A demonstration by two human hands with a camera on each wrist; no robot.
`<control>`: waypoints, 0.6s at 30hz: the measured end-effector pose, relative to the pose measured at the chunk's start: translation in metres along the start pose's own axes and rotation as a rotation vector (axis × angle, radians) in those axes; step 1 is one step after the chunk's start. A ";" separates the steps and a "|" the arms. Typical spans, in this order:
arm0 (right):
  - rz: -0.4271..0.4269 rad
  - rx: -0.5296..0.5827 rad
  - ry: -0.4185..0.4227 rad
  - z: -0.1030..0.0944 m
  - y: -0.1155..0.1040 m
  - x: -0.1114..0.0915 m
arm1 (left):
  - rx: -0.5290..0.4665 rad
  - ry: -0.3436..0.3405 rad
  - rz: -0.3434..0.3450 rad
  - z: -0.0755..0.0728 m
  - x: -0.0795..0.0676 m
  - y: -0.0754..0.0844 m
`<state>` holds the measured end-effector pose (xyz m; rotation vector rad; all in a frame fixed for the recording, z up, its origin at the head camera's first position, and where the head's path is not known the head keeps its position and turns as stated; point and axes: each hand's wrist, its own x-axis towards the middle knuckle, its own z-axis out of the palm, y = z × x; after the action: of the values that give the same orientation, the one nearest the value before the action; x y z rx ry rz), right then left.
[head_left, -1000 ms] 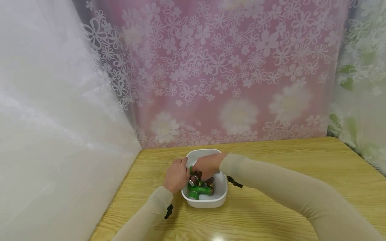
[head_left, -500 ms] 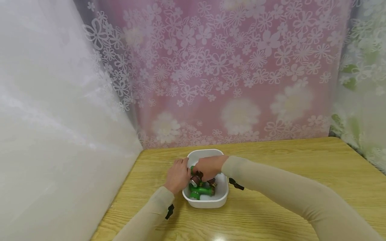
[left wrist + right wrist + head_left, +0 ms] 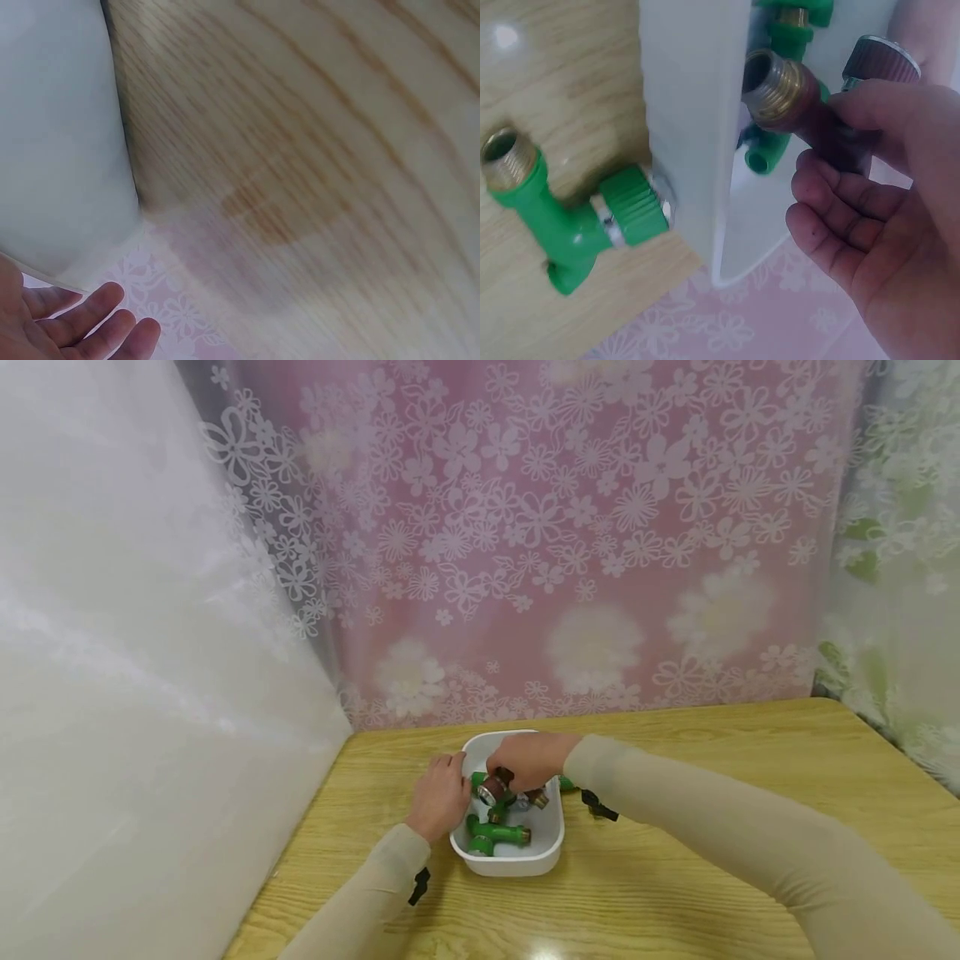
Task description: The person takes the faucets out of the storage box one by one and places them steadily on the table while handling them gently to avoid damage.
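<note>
Right hand [image 3: 531, 760]: is clamping brown tap [image 3: 832, 141] over white tub [image 3: 517, 867], toward twelve o'clock, head view. Left hand [image 3: 438, 799]: is resting at nine o'clock rim; whether gripping, cannot tell. Green tap [image 3: 506, 834]: is lying inside, six o'clock. Second green tap [image 3: 564, 231]: is lying outside, three o'clock.

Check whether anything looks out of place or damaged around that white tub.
One green fitting looks slightly odd: it lies on the table outside the white tub, by its right side, while the other green fittings in view lie inside. That may be deliberate. I see no spill or clear damage.
</note>
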<state>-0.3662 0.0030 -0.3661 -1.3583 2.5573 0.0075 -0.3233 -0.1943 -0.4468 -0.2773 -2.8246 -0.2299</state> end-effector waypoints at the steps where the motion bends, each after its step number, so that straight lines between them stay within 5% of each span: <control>1: 0.005 0.005 0.002 -0.001 0.003 -0.002 | -0.003 0.001 -0.001 0.000 0.000 0.000; 18: 0.097 0.146 0.006 -0.012 0.035 -0.052 | -0.023 -0.037 -0.044 0.000 -0.001 0.003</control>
<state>-0.3691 0.0635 -0.3474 -1.1820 2.5700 -0.1632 -0.3216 -0.1914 -0.4466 -0.2270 -2.8687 -0.2698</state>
